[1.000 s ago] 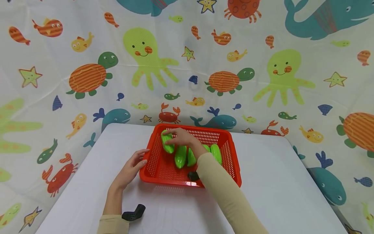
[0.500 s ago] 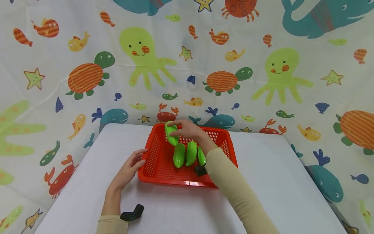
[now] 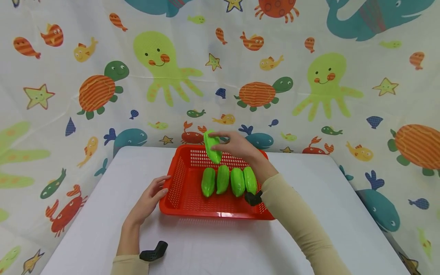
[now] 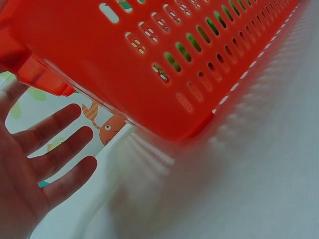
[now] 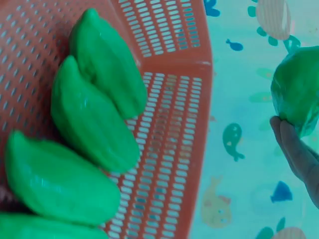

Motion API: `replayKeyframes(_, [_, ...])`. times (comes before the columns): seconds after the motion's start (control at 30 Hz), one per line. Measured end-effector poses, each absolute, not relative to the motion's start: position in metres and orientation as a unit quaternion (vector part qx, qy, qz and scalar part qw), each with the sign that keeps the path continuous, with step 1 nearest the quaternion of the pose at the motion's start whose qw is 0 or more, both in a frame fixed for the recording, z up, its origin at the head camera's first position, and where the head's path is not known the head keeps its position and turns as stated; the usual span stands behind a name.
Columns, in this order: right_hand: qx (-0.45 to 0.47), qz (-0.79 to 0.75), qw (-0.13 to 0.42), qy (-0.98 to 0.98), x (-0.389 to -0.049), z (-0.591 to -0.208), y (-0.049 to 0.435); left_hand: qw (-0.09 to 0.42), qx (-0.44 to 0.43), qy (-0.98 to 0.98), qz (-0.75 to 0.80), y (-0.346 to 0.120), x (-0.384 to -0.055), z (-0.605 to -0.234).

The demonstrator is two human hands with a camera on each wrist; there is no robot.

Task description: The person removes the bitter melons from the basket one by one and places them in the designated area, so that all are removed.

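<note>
My right hand (image 3: 237, 146) pinches a long, ridged green fruit (image 3: 211, 147) between thumb and fingers, raised over the back of the red basket (image 3: 216, 214). The right wrist view shows that held fruit (image 5: 299, 92) at its right edge, past the basket's rim, with my fingers (image 5: 299, 154) against it. Several like green fruits (image 3: 222, 179) lie side by side inside the basket. My left hand (image 3: 148, 199) is at the basket's left rim, fingertips right by it. In the left wrist view its fingers (image 4: 57, 162) are spread and straight beside the red wall.
The basket stands on a white table (image 3: 309, 202). Behind the table hangs a white cloth (image 3: 220, 34) printed with sea animals. A black wrist camera (image 3: 154, 252) sits on the left forearm, another black camera (image 3: 253, 198) on the right.
My right hand has lifted the green fruit from the basket's left side, up and to the right. The left hand stays at the rim; the head view has shifted slightly.
</note>
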State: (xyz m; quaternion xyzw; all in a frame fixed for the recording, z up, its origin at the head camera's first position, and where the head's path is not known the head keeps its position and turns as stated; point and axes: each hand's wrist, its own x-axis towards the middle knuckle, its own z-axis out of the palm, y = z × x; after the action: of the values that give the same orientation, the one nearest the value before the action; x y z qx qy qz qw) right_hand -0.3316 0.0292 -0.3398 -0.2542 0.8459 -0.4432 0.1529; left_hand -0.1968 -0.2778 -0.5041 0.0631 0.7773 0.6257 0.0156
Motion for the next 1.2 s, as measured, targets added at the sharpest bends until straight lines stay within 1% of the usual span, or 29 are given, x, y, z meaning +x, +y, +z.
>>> replayKeyframes(0.23, [-0.206,-0.503,0.139,0.828,-0.325,-0.327,0.069,0.013,0.065,0.775,0.628,-0.275,-0.196,-0.504])
replayKeyframes(0.33, [-0.19,-0.534,0.129,0.814,-0.324,-0.328,0.09,0.013,0.064,0.776,0.627,-0.274,-0.195,-0.504])
replayKeyframes(0.6, [-0.15,-0.573,0.078,0.802,-0.326,-0.345,0.149,0.013,0.057,0.778,0.625,-0.272,-0.191,-0.503])
replayKeyframes(0.77, [-0.132,-0.575,0.064,0.805,-0.329,-0.357,0.181,0.01,0.055,0.781,0.623,-0.271,-0.188,-0.503])
replayKeyframes(0.93, [-0.1,-0.575,0.06,0.81,-0.329,-0.368,0.206,0.008,0.058,0.781,0.621,-0.27,-0.185,-0.503])
replayKeyframes(1.1, [-0.079,-0.576,0.074,0.81,-0.333,-0.384,0.23,0.007,0.057,0.782,0.62,-0.269,-0.182,-0.502])
replayKeyframes(1.2, [-0.046,-0.568,0.087,0.817,-0.334,-0.395,0.243,0.005,0.053,0.785,0.618,-0.268,-0.18,-0.502])
